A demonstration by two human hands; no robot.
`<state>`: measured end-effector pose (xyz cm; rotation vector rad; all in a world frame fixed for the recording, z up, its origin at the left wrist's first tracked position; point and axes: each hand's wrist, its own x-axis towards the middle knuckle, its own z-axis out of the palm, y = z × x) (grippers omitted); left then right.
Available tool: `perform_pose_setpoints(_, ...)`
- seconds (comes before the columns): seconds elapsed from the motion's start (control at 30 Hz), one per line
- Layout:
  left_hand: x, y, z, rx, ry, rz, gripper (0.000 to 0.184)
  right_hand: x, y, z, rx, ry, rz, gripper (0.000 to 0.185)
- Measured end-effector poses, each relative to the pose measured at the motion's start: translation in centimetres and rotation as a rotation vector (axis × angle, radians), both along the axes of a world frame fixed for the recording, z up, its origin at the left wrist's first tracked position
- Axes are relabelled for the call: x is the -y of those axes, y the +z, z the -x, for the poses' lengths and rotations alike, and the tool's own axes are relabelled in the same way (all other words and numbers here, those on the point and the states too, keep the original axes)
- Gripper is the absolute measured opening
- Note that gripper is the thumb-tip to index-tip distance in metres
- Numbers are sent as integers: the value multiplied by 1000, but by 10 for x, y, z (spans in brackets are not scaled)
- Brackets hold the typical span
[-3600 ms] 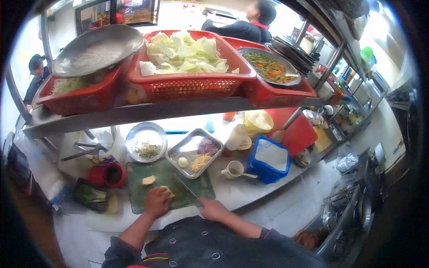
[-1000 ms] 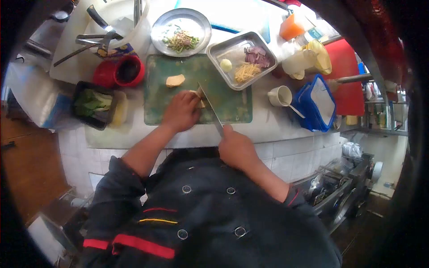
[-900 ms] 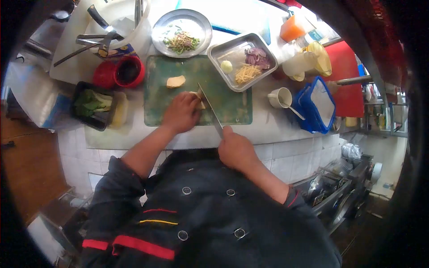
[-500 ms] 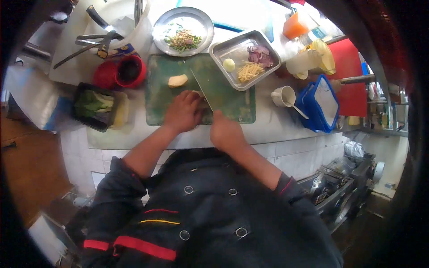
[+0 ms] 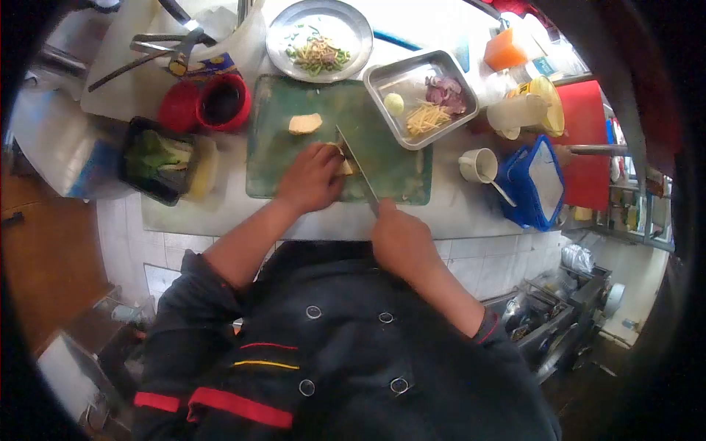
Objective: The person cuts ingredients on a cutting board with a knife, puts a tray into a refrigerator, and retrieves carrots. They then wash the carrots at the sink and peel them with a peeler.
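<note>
Black tray (image 5: 147, 188): leafy greens (image 5: 160, 154) inside
Green board (image 5: 401, 173): on our worktop (image 5: 460, 211), bearing a loose pale chunk (image 5: 305, 123)
Left grip (image 5: 312, 178): we hold a second piece (image 5: 347, 168) on the board
Knife (image 5: 359, 168): slants beside that piece
Right grip (image 5: 401, 239): we clasp the knife

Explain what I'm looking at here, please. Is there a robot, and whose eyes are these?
No robot here: a person works with two bare hands, and a camera worn on their head looks down past a dark jacket.

The right hand holds a knife. The left hand steadies a pale piece beside the blade, on a green cutting board. Another chunk lies loose there.

Beyond are a round plate of chopped food and a metal tray holding pale strips and purple pieces.
</note>
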<state>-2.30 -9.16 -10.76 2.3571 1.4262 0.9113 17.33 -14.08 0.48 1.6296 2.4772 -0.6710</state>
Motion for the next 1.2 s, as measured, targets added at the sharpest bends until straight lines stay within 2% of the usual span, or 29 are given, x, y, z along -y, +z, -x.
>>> perform_pose_setpoints(0.07,5,-3,-1,21,-15,29,34,4,-9,0,40,40,20,17)
perform_pose_setpoints(0.17,3,4,-1,-85,33,9,35,-6,-24,17,-66,-78,-4,16)
perform_pose_setpoints(0.23,3,9,-1,-92,37,171,35,-18,-33,29,-122,-111,-36,16)
perform_pose_setpoints(0.33,-1,3,0,-46,7,113,31,-36,-32,28,-14,-90,-39,14)
perform_pose_setpoints(0.47,1,10,1,-120,64,154,32,-31,-20,12,-67,46,-107,15)
perform_pose_setpoints(0.57,1,4,2,-54,32,85,32,-14,10,15,-76,-36,-4,15)
perform_pose_setpoints(0.63,1,2,2,-8,9,52,31,-8,14,18,-1,-101,112,14)
perform_pose_setpoints(0.87,0,1,5,9,36,21,29,-11,9,28,98,-91,188,16)
perform_pose_setpoints(0.97,1,-4,5,20,-27,103,30,-16,-21,34,69,-159,144,18)
perform_pose_setpoints(1.03,0,-5,5,9,-33,63,28,-28,-33,38,74,-72,-3,18)
perform_pose_setpoints(1.13,1,6,6,-14,18,130,28,-44,-11,38,65,-134,104,17)
perform_pose_setpoints(1.2,0,6,6,-20,26,62,27,-40,-3,30,54,-105,55,16)
